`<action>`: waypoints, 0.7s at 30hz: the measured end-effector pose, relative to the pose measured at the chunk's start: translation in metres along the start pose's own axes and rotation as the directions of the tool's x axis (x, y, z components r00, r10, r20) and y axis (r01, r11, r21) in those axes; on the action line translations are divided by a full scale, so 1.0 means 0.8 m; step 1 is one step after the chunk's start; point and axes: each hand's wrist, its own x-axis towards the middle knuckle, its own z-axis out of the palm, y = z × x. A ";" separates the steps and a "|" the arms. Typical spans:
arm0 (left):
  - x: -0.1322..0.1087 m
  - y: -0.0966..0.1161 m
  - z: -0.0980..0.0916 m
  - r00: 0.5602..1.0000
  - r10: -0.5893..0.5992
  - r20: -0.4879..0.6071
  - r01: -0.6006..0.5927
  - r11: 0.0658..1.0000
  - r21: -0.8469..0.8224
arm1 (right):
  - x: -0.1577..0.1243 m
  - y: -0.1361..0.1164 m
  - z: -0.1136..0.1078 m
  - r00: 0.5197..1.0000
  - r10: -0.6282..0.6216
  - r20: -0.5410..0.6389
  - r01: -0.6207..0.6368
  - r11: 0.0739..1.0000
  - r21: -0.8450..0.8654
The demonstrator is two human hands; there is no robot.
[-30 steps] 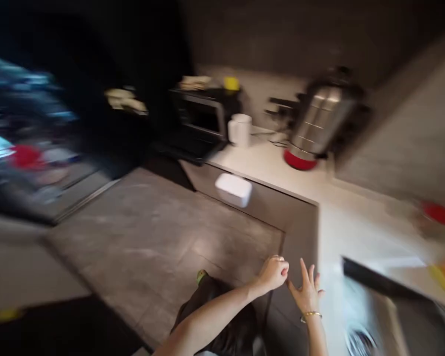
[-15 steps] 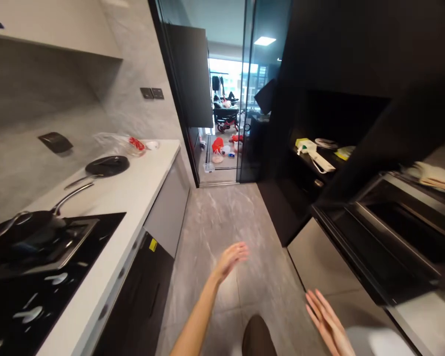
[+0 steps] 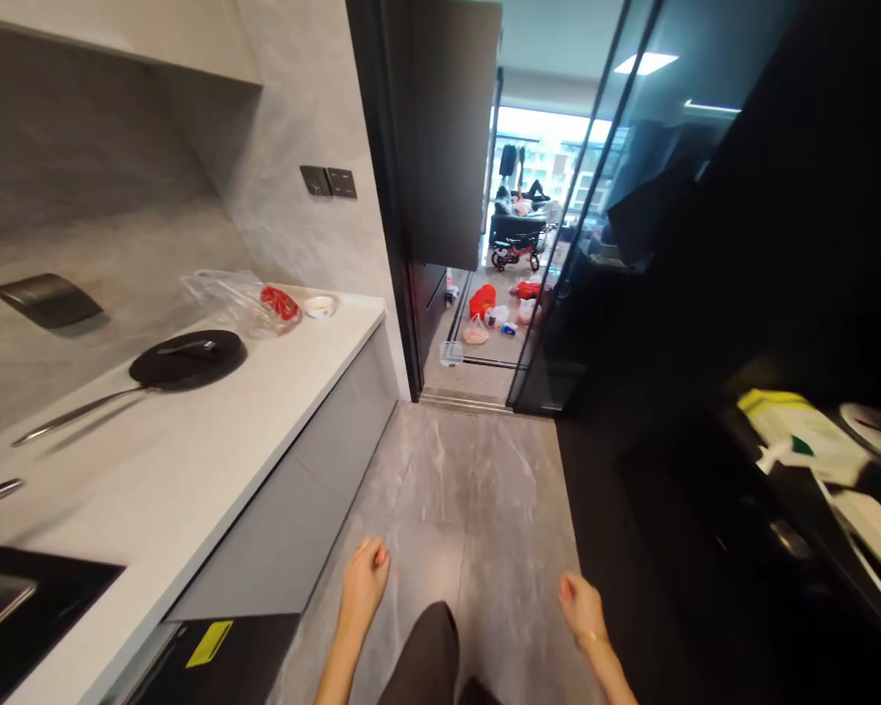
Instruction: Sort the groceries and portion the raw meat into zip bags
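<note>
My left hand [image 3: 363,580] hangs low over the grey tiled floor [image 3: 477,490], its fingers curled into a loose fist with nothing in them. My right hand [image 3: 579,605] is at the same height to the right, also curled shut and holding nothing. Both are beside the grey cabinet fronts [image 3: 301,509] under the white counter [image 3: 191,431]. My dark trouser leg [image 3: 426,656] shows between the hands.
On the counter lie a black frying pan [image 3: 187,357], a clear plastic bag with something red [image 3: 254,302] and a small bowl [image 3: 318,306]. A black hob [image 3: 15,607] is at lower left. Dark shelving with papers [image 3: 800,431] lines the right. A glass sliding doorway [image 3: 499,333] leads to a cluttered room.
The view has moved forward along the kitchen towards the doorway. Both hands went from open, stretched fingers to loose fists and dropped lower in the picture.
</note>
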 end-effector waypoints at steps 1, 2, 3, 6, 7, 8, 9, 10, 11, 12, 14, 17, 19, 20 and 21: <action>0.039 0.014 -0.008 1.000 0.009 0.010 -0.009 1.000 -0.026 | 0.075 -0.015 0.024 0.995 -0.010 0.098 0.012 1.000 -0.023; 0.078 0.027 -0.014 0.999 0.017 0.033 -0.015 0.998 -0.059 | 0.146 -0.034 0.047 0.965 -0.034 0.261 0.054 0.996 -0.071; 0.117 0.038 -0.018 0.998 0.024 0.066 -0.017 0.995 -0.097 | 0.210 -0.054 0.068 0.934 -0.064 0.351 0.112 0.987 -0.118; 0.246 0.073 -0.025 0.986 0.042 0.162 -0.007 0.977 -0.212 | 0.363 -0.116 0.120 0.881 -0.073 0.467 0.193 0.957 -0.214; 0.292 0.088 -0.028 0.982 0.068 0.177 -0.021 0.966 -0.258 | 0.402 -0.133 0.132 0.870 -0.086 0.486 0.201 0.961 -0.189; 0.339 0.106 -0.033 0.978 0.111 0.178 -0.049 0.946 -0.320 | 0.438 -0.147 0.141 0.860 -0.113 0.497 0.202 0.971 -0.128; 0.387 0.126 -0.039 0.972 0.164 0.169 -0.084 0.912 -0.402 | 0.470 -0.158 0.147 0.855 -0.148 0.497 0.193 0.980 -0.041; 0.434 0.150 -0.047 0.962 0.222 0.158 -0.116 0.858 -0.500 | 0.501 -0.167 0.152 0.859 -0.178 0.480 0.173 0.983 0.054; 0.479 0.176 -0.057 0.949 0.278 0.147 -0.137 0.786 -0.602 | 0.531 -0.173 0.153 0.873 -0.197 0.447 0.145 0.978 0.147; 0.524 0.204 -0.066 0.936 0.326 0.137 -0.144 0.706 -0.694 | 0.561 -0.178 0.153 0.896 -0.197 0.397 0.112 0.967 0.228; 0.609 0.260 -0.082 0.915 0.386 0.121 -0.143 0.589 -0.796 | 0.624 -0.184 0.149 0.952 -0.148 0.267 0.052 0.941 0.335; 0.731 0.335 -0.091 0.895 0.444 0.049 -0.228 0.549 -0.804 | 0.736 -0.191 0.143 0.997 -0.076 0.026 0.059 0.915 0.398; 0.811 0.372 -0.089 0.888 0.460 -0.008 -0.292 0.551 -0.782 | 0.821 -0.200 0.142 0.996 -0.067 -0.067 0.088 0.908 0.409; 0.851 0.386 -0.088 0.894 0.448 -0.029 -0.303 0.556 -0.774 | 0.865 -0.208 0.143 0.994 -0.063 -0.087 0.094 0.905 0.414; 0.890 0.398 -0.088 0.906 0.422 -0.047 -0.302 0.564 -0.768 | 0.910 -0.219 0.145 0.994 -0.060 -0.094 0.094 0.903 0.420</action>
